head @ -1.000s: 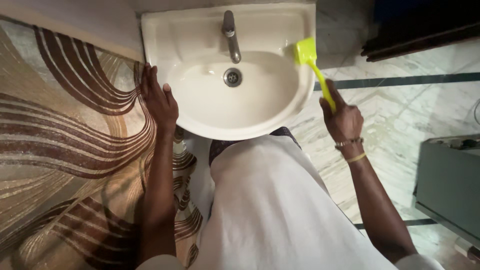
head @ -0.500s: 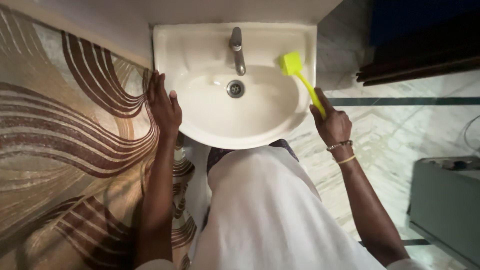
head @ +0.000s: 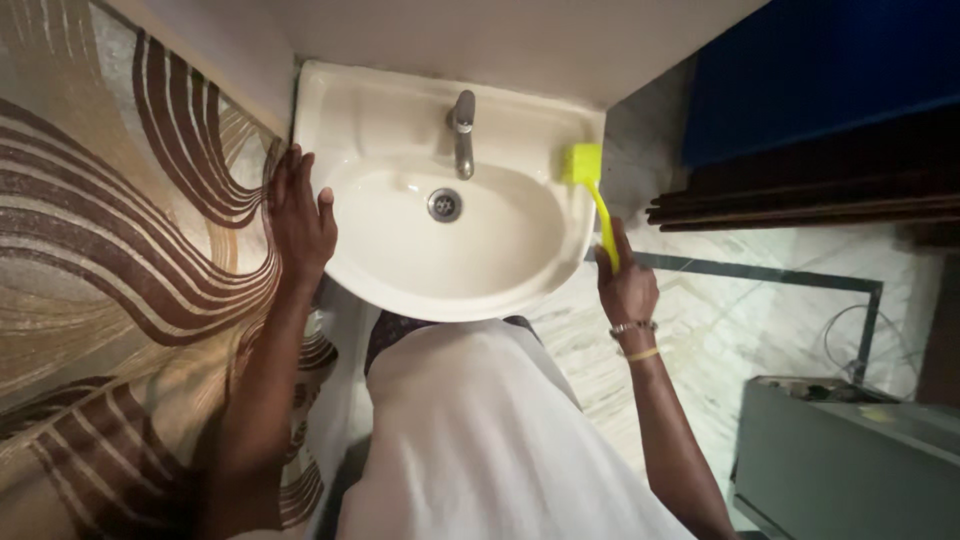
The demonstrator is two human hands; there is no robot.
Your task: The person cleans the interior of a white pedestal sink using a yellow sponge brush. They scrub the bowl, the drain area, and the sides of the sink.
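Observation:
A white wall-hung sink (head: 345,105) with a metal tap (head: 462,125) and a round drain (head: 444,204) is in front of me. My right hand (head: 626,283) grips the handle of a yellow-green brush (head: 592,185); the brush head rests on the sink's right rim. My left hand (head: 298,218) lies flat on the sink's left rim, fingers spread and holding nothing, next to the patterned curtain.
A beige curtain with brown wavy stripes (head: 110,250) hangs along the left. Marble floor (head: 740,300) lies to the right, with a grey box (head: 850,460) at lower right and a dark wooden frame (head: 800,200) beyond. My white garment (head: 480,430) fills the lower middle.
The view has tilted and shifted, so the sink sits lower in frame. The brush head moved from inside the basin's right side out onto the right rim. My left hand stays on the left rim.

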